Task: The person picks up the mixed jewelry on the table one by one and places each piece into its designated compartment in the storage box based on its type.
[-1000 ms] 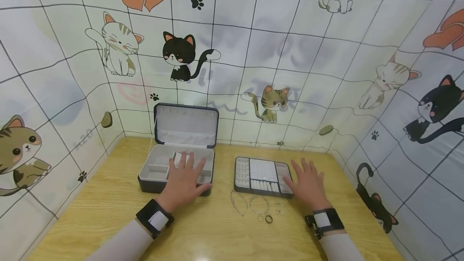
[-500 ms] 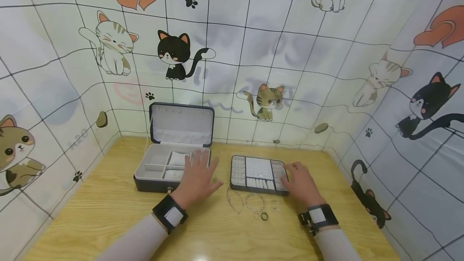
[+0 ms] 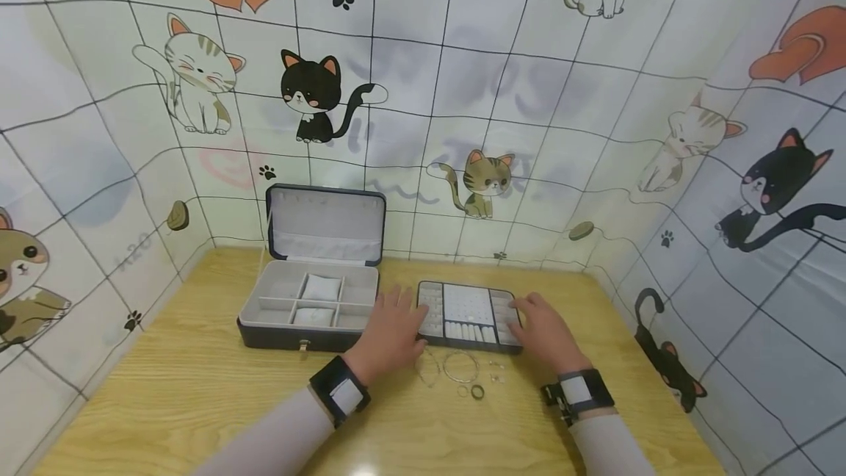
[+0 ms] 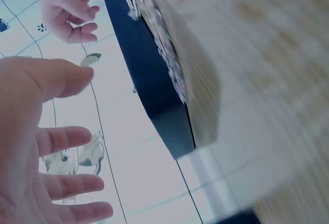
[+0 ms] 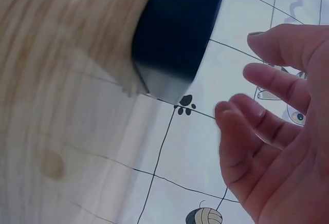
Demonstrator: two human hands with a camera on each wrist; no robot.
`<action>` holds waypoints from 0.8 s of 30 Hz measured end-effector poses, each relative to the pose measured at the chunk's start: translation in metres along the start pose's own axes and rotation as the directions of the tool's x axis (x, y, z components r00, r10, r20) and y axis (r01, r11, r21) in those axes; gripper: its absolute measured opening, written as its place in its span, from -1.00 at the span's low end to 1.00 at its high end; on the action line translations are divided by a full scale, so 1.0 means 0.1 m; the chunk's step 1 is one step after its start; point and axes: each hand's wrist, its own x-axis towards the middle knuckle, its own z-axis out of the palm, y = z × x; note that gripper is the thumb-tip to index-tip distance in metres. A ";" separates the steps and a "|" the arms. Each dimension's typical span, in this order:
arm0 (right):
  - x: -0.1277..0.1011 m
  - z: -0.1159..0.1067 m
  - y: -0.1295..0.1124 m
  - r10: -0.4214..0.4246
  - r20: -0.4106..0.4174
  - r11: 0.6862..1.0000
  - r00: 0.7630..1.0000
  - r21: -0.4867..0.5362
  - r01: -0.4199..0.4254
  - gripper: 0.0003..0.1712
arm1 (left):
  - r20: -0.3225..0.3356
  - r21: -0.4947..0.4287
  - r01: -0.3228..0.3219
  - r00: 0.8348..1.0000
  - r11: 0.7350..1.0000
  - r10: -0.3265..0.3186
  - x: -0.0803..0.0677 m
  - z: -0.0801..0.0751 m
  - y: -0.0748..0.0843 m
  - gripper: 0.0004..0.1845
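A shallow navy jewelry tray (image 3: 469, 345), divided inside, lies on the table between the two hands. My left hand (image 3: 391, 333) is at its left end, fingers spread and palm down. In the left wrist view the left thumb and fingers (image 4: 72, 184) are apart from the tray's dark side (image 4: 149, 80). At the right end is my right hand (image 3: 545, 333), fingers loosely bent. The right wrist view shows those fingers (image 5: 275, 88) also away from the dark tray side (image 5: 177, 34). Neither hand holds anything.
An open navy jewelry box (image 3: 277, 336) with cushions in its compartments stands at left, lid up. Before the tray lie a thin chain (image 3: 431, 383), a bangle (image 3: 477, 367), a dark ring (image 3: 478, 397), a thinner ring and small earrings (image 3: 496, 378). Cat-print cloth walls surround the wooden table (image 3: 165, 380).
My left hand has moved right, from over the jewelry box to the tray's left end. My right hand's fingers have bent in closer to the tray's right end. The view has shifted slightly.
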 end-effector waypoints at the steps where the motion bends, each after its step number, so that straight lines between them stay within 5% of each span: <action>1: 0.00 -0.01 -0.01 -0.003 0.007 1.000 1.000 0.005 0.003 -0.58 | -0.001 -0.007 -0.004 1.000 1.000 0.004 0.02 0.01 0.03 -0.44; 8: 0.02 -0.07 -0.12 0.032 0.145 0.990 0.989 0.132 -0.052 -0.73 | 0.006 -0.004 -0.024 1.000 1.000 0.024 0.13 0.05 0.16 -0.53; 17: 0.03 -0.02 -0.15 0.004 0.194 0.984 0.981 0.173 -0.038 -0.92 | 0.139 -0.126 -0.054 0.988 0.991 0.071 0.30 0.04 0.24 -0.60; 24: 0.05 0.00 -0.18 -0.035 0.281 0.983 0.959 0.183 -0.018 -0.84 | 0.158 -0.141 -0.087 0.981 0.986 0.109 0.32 0.03 0.24 -0.80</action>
